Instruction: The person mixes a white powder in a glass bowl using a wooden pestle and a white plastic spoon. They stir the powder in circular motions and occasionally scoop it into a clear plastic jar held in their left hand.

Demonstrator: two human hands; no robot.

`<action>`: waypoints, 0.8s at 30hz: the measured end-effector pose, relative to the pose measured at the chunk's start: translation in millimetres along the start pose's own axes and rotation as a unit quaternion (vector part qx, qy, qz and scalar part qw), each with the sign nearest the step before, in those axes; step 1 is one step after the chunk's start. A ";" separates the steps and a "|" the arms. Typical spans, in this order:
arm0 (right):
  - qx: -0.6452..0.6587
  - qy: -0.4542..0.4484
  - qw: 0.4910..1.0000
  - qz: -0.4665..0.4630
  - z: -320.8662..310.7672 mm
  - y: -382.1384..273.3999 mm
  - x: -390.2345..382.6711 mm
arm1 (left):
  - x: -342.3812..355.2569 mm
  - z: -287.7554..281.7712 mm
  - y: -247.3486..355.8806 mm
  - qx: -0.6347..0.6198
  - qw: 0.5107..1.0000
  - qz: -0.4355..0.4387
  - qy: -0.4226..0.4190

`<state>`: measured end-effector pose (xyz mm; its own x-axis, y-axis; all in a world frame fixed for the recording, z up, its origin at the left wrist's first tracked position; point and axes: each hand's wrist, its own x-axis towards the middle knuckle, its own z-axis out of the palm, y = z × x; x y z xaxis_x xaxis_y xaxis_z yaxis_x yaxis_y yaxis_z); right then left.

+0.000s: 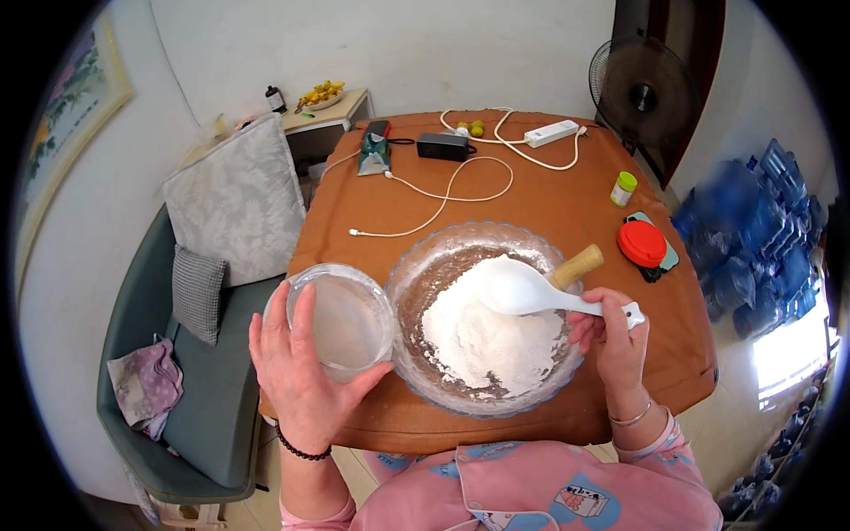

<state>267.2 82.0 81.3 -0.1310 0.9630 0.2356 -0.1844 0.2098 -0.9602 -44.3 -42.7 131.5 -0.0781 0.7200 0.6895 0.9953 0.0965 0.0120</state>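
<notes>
Glass bowl: landmark for all places; I see it on the bench, holding a heap of white powder.
White spoon: over the heap, within the glass bowl's outline; handle extends past its right rim.
Right hand: at the glass bowl's right rim; grip closed round the spoon's handle.
Small clear bowl: left of the glass bowl, outlines meeting; pale inside. I cannot tell whether it rests on the bench.
Left hand: left of the glass bowl; grip spread wide, fingers and thumb around the small clear bowl.
Wooden handle: across the glass bowl's far right rim, partly behind the spoon.
Step in hand: I judge it to be working the powder with the spoon.
Next move: in my judgement, it calls for a controlled spoon and a level small clear bowl.
</notes>
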 end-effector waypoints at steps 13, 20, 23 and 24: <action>-0.244 -0.346 0.769 -0.478 99.0 -26.2 1.9 | 1.8 1.9 -1.1 -0.004 1.000 0.001 0.015; -0.189 -0.209 0.876 -0.391 57.2 -19.0 -5.7 | -0.4 1.4 -1.5 -0.022 1.000 -0.008 0.021; -0.100 -0.127 0.980 -0.120 33.2 -26.2 -10.5 | 0.3 0.5 -1.0 -0.017 1.000 -0.008 0.010; -0.067 -0.105 0.992 -0.001 26.1 -29.7 -12.3 | 0.7 0.6 -0.6 -0.011 1.000 -0.008 0.007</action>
<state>248.8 59.5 110.9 -0.3332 0.9092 0.2498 -0.0546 0.2459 -0.9678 -45.0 -41.8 131.6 -0.0926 0.7085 0.6996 0.9950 0.0922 0.0383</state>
